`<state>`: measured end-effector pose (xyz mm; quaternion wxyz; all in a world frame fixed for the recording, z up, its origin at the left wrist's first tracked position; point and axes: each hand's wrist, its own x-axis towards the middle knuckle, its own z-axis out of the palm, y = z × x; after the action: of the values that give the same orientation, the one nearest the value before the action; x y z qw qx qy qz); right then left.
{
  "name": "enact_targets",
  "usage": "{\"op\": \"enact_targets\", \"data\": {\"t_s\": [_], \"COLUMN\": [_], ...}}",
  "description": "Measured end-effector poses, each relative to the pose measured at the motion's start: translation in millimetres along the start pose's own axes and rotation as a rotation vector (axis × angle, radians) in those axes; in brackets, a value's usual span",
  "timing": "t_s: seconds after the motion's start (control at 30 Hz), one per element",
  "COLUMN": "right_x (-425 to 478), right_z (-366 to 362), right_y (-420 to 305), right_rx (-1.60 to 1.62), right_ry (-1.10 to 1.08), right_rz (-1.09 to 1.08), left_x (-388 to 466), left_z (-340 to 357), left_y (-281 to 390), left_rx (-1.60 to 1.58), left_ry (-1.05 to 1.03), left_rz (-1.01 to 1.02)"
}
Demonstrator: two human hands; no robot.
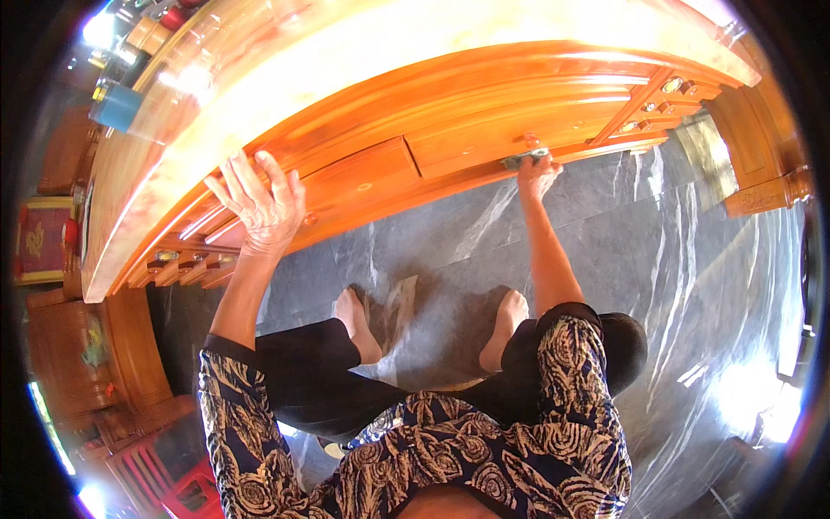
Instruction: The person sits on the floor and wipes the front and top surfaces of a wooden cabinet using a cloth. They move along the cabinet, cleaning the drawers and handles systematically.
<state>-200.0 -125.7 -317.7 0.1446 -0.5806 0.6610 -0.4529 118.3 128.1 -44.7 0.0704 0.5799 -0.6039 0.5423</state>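
Note:
A long varnished wooden cabinet (363,123) with drawers runs across in front of me under a glossy, pale top (311,71). Against its upper front edge rests my left hand (260,206), fingers spread and holding nothing. Lower down, my right hand (539,176) grips a greyish-green cloth (519,159), bunched against the lower edge of a drawer front (493,139). Just above the cloth sits a round wooden knob (532,139). Another knob (310,219) shows beside my left wrist.
Grey marbled floor tiles (583,240) lie under my bare feet (353,318). Bottles and a blue container (117,107) stand at the top's far left. A red plastic stool (188,493) is at lower left. Carved wooden furniture (758,143) stands at right.

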Motion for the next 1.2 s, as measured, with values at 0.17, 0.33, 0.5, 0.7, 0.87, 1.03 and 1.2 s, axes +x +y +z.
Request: {"op": "enact_targets", "data": {"t_s": [0.17, 0.33, 0.5, 0.7, 0.87, 1.03, 1.2], "right_x": [-62.1, -121.8, -170.1, -192.9, -168.7, -126.3, -69.3], "right_z": [8.6, 22.3, 36.8, 33.9, 23.2, 7.9, -4.1], "right_y": [-48.2, -85.9, -106.0, -111.9, -97.8, -66.2, -19.7], "right_rx": [0.092, 0.153, 0.236, 0.318, 0.220, 0.163, 0.127], "right_ry": [0.015, -0.177, -0.323, -0.505, -0.435, -0.326, -0.124], "right_rz": [-0.195, -0.060, -0.148, -0.271, -0.319, -0.272, -0.302], "left_x": [0.1, -1.0, -1.4, -3.1, -3.2, -4.4, -3.3], "left_z": [-0.6, -5.0, -8.2, -10.3, -12.5, -7.6, -6.5], "left_y": [0.2, 3.3, 0.4, -1.7, -4.3, -0.8, 0.8], "left_rx": [0.001, -0.002, -0.006, -0.003, -0.003, -0.015, -0.020], "left_ry": [0.002, -0.055, -0.098, -0.152, -0.171, -0.132, -0.108], "left_rz": [-0.001, -0.013, -0.002, 0.014, 0.013, -0.021, -0.033]}}
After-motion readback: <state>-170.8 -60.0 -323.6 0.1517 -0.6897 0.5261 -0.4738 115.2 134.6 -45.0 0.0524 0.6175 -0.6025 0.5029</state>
